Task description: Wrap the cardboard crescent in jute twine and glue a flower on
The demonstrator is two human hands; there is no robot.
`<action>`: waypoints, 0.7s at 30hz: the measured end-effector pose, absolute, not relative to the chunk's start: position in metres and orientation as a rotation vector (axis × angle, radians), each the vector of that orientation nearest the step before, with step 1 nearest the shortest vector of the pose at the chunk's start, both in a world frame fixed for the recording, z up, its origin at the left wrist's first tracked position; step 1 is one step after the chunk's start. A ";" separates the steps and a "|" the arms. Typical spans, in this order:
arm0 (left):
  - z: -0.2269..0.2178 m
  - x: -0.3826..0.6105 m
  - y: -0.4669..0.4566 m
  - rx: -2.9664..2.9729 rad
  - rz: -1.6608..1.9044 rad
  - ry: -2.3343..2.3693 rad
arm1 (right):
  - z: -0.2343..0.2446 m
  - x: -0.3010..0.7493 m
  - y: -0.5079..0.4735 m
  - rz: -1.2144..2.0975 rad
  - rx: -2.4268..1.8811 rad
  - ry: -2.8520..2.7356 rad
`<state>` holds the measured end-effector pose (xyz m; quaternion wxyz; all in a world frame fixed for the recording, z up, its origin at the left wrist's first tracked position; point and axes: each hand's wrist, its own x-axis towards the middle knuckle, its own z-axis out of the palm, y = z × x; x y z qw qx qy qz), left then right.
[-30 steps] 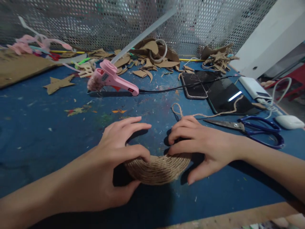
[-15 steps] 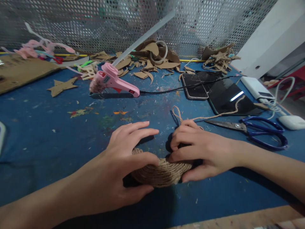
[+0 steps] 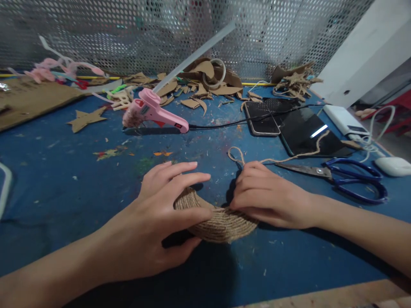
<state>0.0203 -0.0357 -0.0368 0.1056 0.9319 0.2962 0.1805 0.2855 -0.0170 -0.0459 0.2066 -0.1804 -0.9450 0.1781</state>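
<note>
A curved, crescent-like piece wrapped in jute twine [image 3: 218,222] lies on the blue table [image 3: 64,188] in front of me. My left hand [image 3: 160,214] grips its left end, thumb below and fingers over the top. My right hand [image 3: 266,196] is closed on its right end, fingers pressed onto the twine. A loose strand of twine [image 3: 237,154] runs from under my right hand, loops, and trails right towards the scissors.
A pink glue gun [image 3: 154,112] with a glue stick lies behind, its black cord running right. Blue-handled scissors [image 3: 346,177], two phones [image 3: 261,117], a white power bank [image 3: 343,119] sit at right. Cardboard scraps [image 3: 205,83], a cardboard star [image 3: 86,119] and a perforated metal screen [image 3: 128,30] are at the back.
The twine-wrapped piece has been turned and tipped up, its left end now showing under my left fingers. My right thumb has tucked in and that hand has closed lower onto the piece.
</note>
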 end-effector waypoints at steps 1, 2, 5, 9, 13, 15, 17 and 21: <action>-0.037 0.020 -0.036 2.756 0.538 0.865 | -0.046 0.286 -0.017 0.489 -0.496 -2.623; -0.038 0.020 -0.036 2.762 0.543 0.861 | -0.046 0.286 -0.017 0.485 -0.489 -2.619; -0.038 0.021 -0.035 2.767 0.540 0.866 | -0.047 0.285 -0.017 0.487 -0.491 -2.612; -0.037 0.022 -0.035 2.752 0.497 0.871 | -0.045 0.285 -0.018 0.508 -0.489 -2.597; -0.037 0.022 -0.036 2.715 0.474 0.874 | -0.045 0.285 -0.019 0.539 -0.500 -2.609; -0.037 0.023 -0.036 2.687 0.461 0.884 | -0.045 0.285 -0.019 0.560 -0.517 -2.615; -0.038 0.023 -0.036 2.663 0.446 0.899 | -0.046 0.284 -0.019 0.578 -0.532 -2.619; -0.036 0.023 -0.035 2.689 0.380 0.874 | -0.048 0.282 -0.019 0.548 -0.532 -2.617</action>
